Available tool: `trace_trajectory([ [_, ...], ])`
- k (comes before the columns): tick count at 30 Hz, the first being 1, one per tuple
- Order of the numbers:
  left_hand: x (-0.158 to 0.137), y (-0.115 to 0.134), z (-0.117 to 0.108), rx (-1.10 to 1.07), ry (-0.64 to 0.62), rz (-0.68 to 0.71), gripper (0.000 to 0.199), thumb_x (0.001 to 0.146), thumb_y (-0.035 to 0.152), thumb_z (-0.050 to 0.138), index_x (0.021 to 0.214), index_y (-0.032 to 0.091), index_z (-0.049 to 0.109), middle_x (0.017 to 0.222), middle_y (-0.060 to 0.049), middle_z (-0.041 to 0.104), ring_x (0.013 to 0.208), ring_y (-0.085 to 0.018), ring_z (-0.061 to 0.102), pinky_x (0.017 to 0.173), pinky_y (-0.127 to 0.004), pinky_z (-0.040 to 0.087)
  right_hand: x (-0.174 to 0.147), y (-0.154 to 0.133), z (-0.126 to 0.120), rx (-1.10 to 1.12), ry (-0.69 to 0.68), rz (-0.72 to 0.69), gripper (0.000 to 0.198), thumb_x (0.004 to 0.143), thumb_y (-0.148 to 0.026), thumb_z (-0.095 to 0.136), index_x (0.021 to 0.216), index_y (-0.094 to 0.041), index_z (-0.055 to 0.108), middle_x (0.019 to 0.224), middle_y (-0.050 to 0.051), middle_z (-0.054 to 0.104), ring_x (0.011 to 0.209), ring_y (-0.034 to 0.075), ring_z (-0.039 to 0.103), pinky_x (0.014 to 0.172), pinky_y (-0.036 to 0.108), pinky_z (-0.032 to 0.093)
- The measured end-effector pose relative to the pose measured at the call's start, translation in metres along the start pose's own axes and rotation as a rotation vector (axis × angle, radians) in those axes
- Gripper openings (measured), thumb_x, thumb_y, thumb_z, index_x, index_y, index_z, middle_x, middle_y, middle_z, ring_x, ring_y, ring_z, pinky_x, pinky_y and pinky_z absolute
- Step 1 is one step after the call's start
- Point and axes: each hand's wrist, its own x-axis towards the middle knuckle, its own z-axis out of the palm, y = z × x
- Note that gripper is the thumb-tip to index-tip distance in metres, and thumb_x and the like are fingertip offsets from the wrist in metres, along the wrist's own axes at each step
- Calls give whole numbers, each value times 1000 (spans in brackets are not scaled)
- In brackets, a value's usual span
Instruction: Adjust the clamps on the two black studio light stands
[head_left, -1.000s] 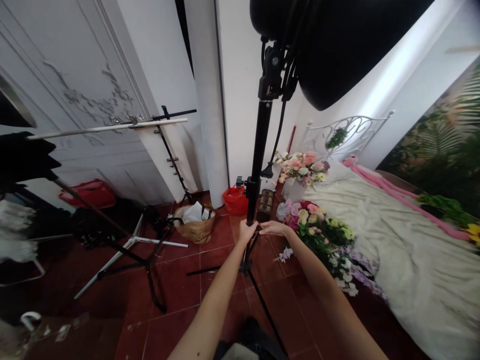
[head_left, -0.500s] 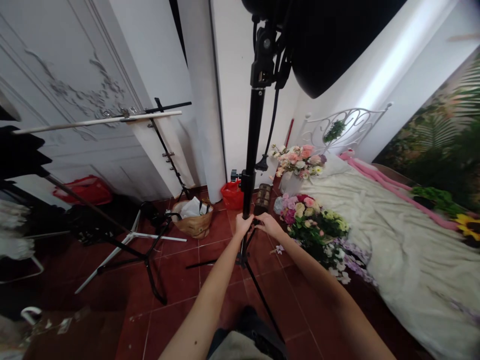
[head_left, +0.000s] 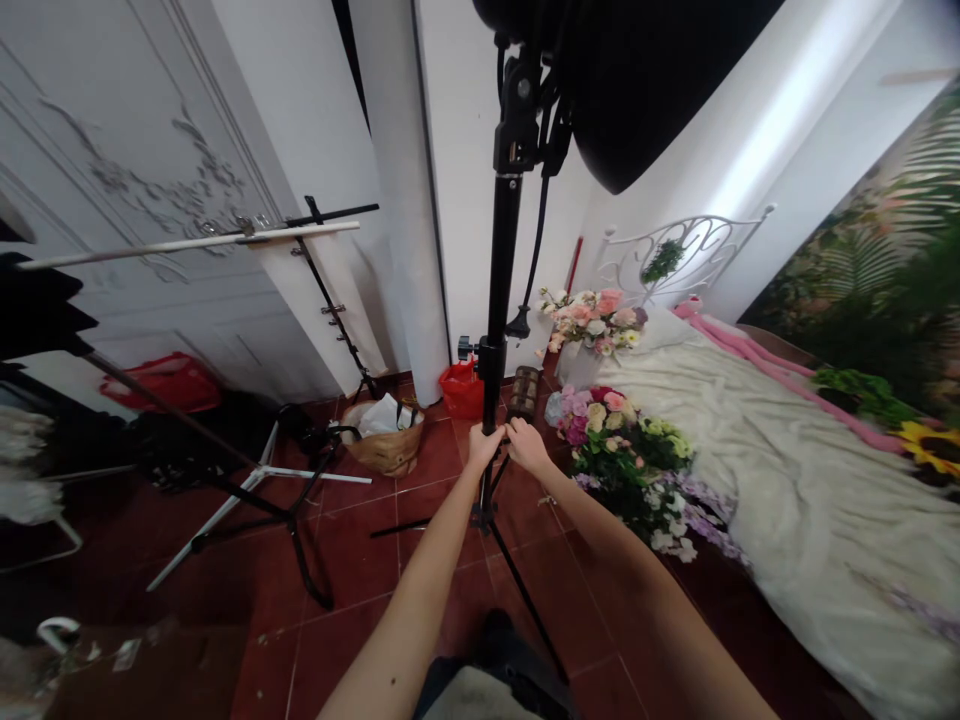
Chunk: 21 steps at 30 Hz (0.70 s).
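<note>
A black light stand rises in front of me, topped by a large black light head. My left hand is wrapped round the stand's lower pole, below a collar with a side knob. Just right of the pole, my right hand has its fingers closed at a fitting on the stand. That fitting is mostly hidden by the fingers. Beneath both hands the stand's black legs spread over the floor. A black cable with a plug hangs beside the pole.
To the right are bunches of artificial flowers and a bed with a pale cover. Left of the stand are a woven basket, a red bag and other stands with white legs. A small brown barrel stands behind.
My right hand has shifted slightly and its fingers have curled in closer at the fitting. My left hand keeps its place on the pole. The view has moved a little.
</note>
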Motion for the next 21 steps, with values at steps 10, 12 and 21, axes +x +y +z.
trace_trajectory([
  [10,-2,1,2,-13,-8,-43,15,61,26,64,59,13,56,51,0,53,45,-8,48,44,-19,37,-2,2,33,421,96,102,44,83,-7,38,122,-22,50,141,13,38,126,27,34,105,48,19],
  [12,-3,1,1,-13,-11,-41,15,62,27,63,61,13,57,53,0,55,45,-9,49,44,-19,37,-5,0,40,472,134,143,47,83,-7,36,127,-22,46,146,12,31,129,27,30,107,50,16],
  [21,-1,0,-1,26,-10,-46,16,60,28,65,59,13,57,52,0,54,47,-9,50,46,-20,40,15,16,13,622,-233,145,33,64,-2,57,94,-16,63,105,14,61,110,26,50,94,37,40],
])
